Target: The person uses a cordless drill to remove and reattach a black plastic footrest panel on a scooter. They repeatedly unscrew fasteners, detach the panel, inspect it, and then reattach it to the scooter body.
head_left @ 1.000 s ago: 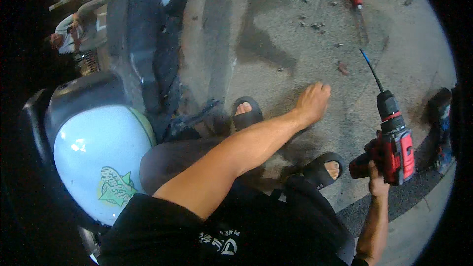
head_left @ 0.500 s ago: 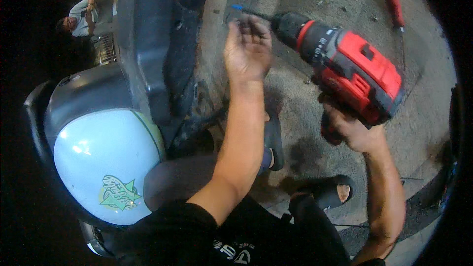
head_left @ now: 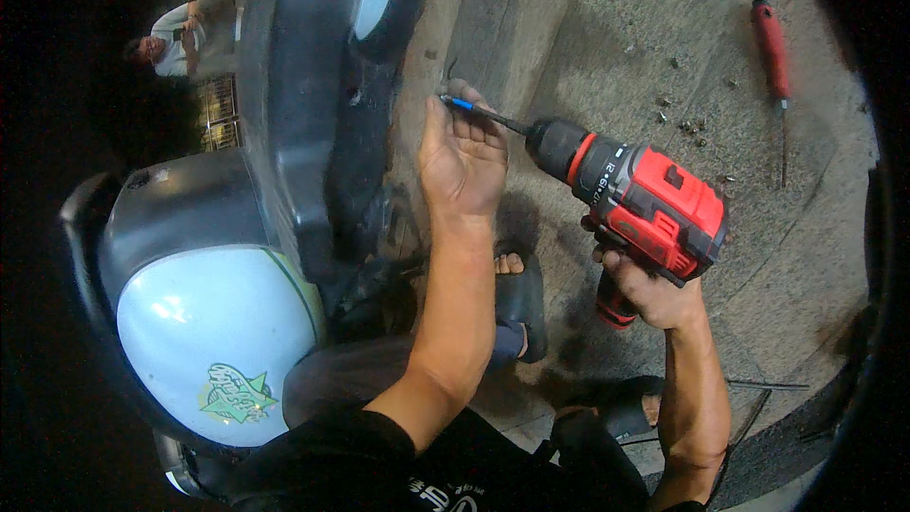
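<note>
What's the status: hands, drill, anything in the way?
Right hand gripping red drill. Left hand at blue-ended bit, palm showing, hold unclear. Screwdriver and small metal pieces on ground, seemingly out of the way.

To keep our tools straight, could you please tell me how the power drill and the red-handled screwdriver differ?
The power drill is held in the right hand, while the screwdriver lies on the ground. The power drill is bulky, red and black; the screwdriver is slim and straight. Both show red and are thin at one end.
</note>
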Motion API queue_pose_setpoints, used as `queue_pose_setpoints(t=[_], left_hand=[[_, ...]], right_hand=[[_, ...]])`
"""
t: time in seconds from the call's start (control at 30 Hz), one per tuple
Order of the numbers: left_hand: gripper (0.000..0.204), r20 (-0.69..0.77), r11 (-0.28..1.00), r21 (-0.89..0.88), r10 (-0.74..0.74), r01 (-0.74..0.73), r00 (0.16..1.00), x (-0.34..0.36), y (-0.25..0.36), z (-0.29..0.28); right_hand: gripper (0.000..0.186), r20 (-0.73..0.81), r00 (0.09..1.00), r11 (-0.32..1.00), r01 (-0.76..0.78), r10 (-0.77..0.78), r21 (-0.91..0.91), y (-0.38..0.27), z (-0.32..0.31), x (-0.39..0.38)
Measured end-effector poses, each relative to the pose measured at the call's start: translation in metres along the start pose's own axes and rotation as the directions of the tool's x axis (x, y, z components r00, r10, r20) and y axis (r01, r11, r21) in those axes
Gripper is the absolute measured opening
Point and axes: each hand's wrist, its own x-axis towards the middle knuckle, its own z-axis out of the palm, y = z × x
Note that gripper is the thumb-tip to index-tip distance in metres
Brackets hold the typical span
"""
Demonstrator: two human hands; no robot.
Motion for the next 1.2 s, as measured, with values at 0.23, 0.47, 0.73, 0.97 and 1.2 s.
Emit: queue_pose_setpoints(t=[0.23, 0.47, 0.73, 0.97, 1.2], left_hand=[[0.029, 0.07, 0.998, -0.034, -0.05, 0.052, 0.996, 0.003, 0.011, 0.001], [0.024, 0.199, 0.99, -0.134, 0.064, -0.038, 0.978, 0.012, 0.024, 0.004], [0.019, 0.112, 0.951, -0.295, 0.132, -0.094, 0.985, 0.008, 0.045, 0.01], [0.018, 0.144, 0.878, -0.478, 0.048, 0.027, 0.988, 0.011, 0.052, 0.005], [0.02, 0.14, 0.868, -0.493, 0.006, 0.065, 0.99, 0.01, 0.057, 0.004]], right_hand=[[0.04, 0.072, 0.98, 0.981, -0.188, 0.185, 0.038, 0.001, -0.01, 0.0], [0.032, -0.046, 0.99, 0.957, -0.119, 0.136, 0.264, -0.01, 0.036, 0.014], [0.033, 0.025, 1.0, 0.996, -0.009, 0.007, 0.088, -0.014, 0.058, 0.027], [0.031, 0.035, 0.998, 0.998, 0.054, -0.055, 0.03, -0.017, 0.058, 0.037], [0.032, 0.019, 0.998, 0.998, 0.058, -0.059, 0.018, -0.028, 0.06, 0.045]])
